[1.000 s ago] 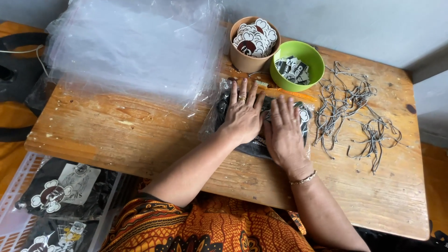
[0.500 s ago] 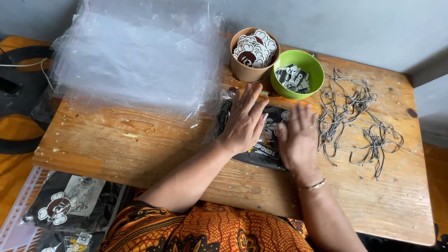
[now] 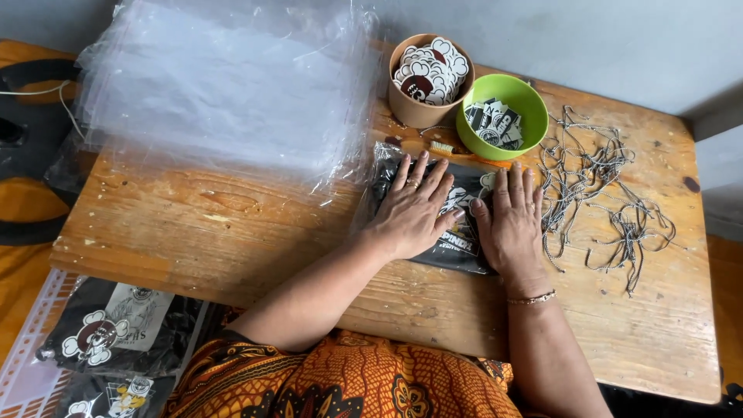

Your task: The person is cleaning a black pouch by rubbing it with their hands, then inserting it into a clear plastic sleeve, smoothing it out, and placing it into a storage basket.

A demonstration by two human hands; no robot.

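On the scuffed wooden worktop (image 3: 232,224) we've got our left hand (image 3: 412,209) and right hand (image 3: 511,224) both pressed flat, fingers spread, gripping nothing, on a folded black printed garment in clear plastic (image 3: 457,244).

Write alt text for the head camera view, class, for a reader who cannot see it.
Both hands, left hand and right hand, press flat on a black printed garment in a clear bag on a wooden table. Behind lie a stack of clear plastic bags, a tan cup of stickers, a green bowl and loose cords.

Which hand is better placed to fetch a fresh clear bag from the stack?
Left, probably: the left hand lies on the bagged garment beside the clear bag stack; the right hand is farther off.
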